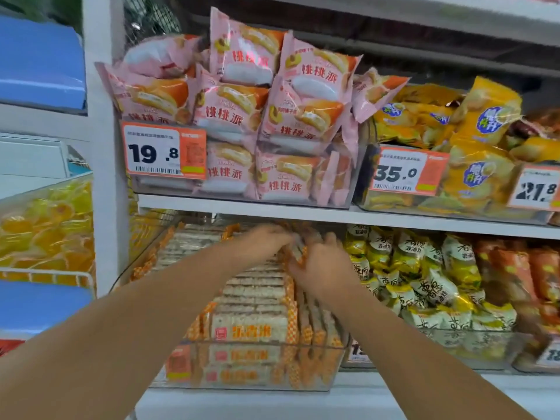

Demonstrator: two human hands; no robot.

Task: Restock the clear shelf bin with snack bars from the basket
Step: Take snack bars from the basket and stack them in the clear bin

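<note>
Both hands deep in clear shelf bin [306, 377]: left hand [266, 237] and right hand [321, 268] gripping snack bars [298, 251] at rear. Placing step judged underway. Next: seat bars, release. Basket not in view.

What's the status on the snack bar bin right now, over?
Both hands deep in clear bin: left hand, right hand gripping snack bars at back. Bin nearly full. Nothing in the way.

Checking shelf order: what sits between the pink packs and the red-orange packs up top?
Head view: one clear bin of yellow packs, tagged 35.0.
</note>
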